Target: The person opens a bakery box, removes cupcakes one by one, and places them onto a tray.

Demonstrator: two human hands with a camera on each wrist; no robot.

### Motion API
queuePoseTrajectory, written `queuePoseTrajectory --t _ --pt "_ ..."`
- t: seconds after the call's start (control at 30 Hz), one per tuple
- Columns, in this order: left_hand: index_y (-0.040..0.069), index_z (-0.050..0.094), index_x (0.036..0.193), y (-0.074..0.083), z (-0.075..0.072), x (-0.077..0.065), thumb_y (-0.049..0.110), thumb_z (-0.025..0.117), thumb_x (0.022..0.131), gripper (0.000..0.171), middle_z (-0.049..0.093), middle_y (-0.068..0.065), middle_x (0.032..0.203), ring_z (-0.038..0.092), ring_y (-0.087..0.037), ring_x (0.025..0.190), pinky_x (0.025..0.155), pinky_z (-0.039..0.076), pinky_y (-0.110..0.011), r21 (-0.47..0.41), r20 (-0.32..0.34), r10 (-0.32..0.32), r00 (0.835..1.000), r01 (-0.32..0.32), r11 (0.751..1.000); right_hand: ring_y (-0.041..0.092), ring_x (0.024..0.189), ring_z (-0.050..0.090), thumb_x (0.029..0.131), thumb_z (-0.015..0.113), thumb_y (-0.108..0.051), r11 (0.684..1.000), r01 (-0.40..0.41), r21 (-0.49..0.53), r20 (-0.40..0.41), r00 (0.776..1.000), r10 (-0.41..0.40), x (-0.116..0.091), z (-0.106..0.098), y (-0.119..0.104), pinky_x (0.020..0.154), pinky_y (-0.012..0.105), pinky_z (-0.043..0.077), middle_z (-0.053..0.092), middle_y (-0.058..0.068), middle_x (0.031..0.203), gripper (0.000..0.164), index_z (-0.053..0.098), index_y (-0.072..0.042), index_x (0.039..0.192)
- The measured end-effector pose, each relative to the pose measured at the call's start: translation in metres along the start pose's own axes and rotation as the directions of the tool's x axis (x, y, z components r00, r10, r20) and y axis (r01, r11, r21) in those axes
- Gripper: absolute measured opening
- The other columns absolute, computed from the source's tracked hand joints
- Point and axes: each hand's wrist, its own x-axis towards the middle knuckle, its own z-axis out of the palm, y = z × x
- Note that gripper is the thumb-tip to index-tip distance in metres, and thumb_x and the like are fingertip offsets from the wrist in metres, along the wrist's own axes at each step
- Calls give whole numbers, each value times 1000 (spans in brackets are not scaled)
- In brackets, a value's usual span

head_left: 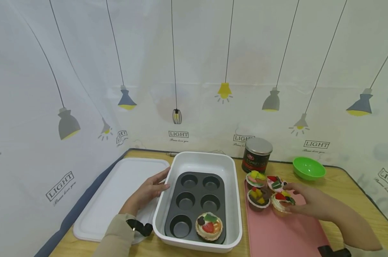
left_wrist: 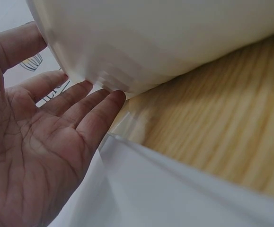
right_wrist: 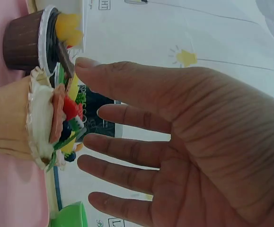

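Observation:
My left hand (head_left: 145,192), its fingers extended, touches the left wall of a deep white container (head_left: 238,200). Inside the container lies a dark muffin tin (head_left: 197,201), with a fruit-topped cupcake (head_left: 209,226) in its near right cup. Over the pink tray (head_left: 283,235), my right hand (head_left: 316,203) reaches toward a cream cupcake (right_wrist: 11,118) topped with strawberry. Its thumb and fingers are spread, and nothing is held in them in the right wrist view. A brown cupcake (right_wrist: 23,42) stands beside the cream one, and others sit close behind on the tray.
A white lid-like tray (head_left: 116,192) lies left of the container. An espresso tin (head_left: 256,157) and a green bowl (head_left: 308,168) stand at the back right of the wooden table (head_left: 280,167). Behind rises a lamp-printed curtain (head_left: 200,71).

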Motion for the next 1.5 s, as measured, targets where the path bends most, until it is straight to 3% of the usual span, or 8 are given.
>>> queuePoseTrajectory --t 0.33,0.7,0.9,0.97,1.03,1.13,1.33,1.5 --pt "29 33 158 0 0 -1 15 63 96 71 28 2 164 28 -32 149 106 46 -47 -17 -4 -7 1000 7 1000 49 125 53 88 77 -43 989 89 -117 -117 988 -103 0 3 -14 92 64 49 55 24 140 72 54 -2 142" --pt "27 32 159 -2 -1 1 15 64 96 72 28 1 164 27 -32 150 108 44 -49 -9 3 1 1000 -1 1000 33 131 50 87 78 -24 943 255 -212 -215 930 -299 16 22 -29 98 66 43 58 -2 142 63 54 -28 145" --pt "25 31 159 -3 -2 2 15 64 96 72 26 0 165 26 -33 150 104 48 -46 -16 6 5 1000 -5 1000 17 127 56 89 78 -25 925 358 -126 -223 898 -378 25 33 -53 97 27 48 56 -12 142 60 55 -33 143" --pt "25 31 159 -3 -1 2 15 64 96 72 27 0 165 26 -33 150 105 47 -46 -12 0 5 1000 -5 1000 14 127 55 90 77 -33 922 387 -21 -195 903 -384 27 35 -62 87 22 52 54 -9 145 57 55 -30 142" --pt "25 32 159 -2 -1 2 16 64 96 72 27 0 165 26 -33 150 105 47 -46 -8 -3 8 1000 -8 1000 14 135 50 91 76 -34 915 403 26 -167 904 -393 30 39 -69 96 26 52 53 -8 146 56 54 -30 142" --pt "25 32 159 -2 -1 2 15 64 96 72 28 0 164 27 -33 149 105 47 -46 -8 -6 9 1000 -9 1000 15 130 52 93 73 -32 899 425 110 -111 904 -414 36 47 -82 89 30 57 54 -4 146 54 52 -28 143" --pt "24 32 159 -2 -1 2 14 64 96 72 28 -1 164 28 -33 149 103 49 -45 -12 -6 13 1000 -13 1000 13 125 54 93 71 -42 904 394 163 31 914 -404 53 67 -108 100 37 52 53 -9 145 56 49 -36 144" --pt "24 32 159 -3 -1 2 14 64 96 72 28 -1 165 27 -33 149 103 50 -44 -16 -3 14 1000 -14 1000 16 134 49 89 75 -46 905 390 170 146 898 -415 68 89 -124 109 44 45 50 -9 148 68 45 -32 148"
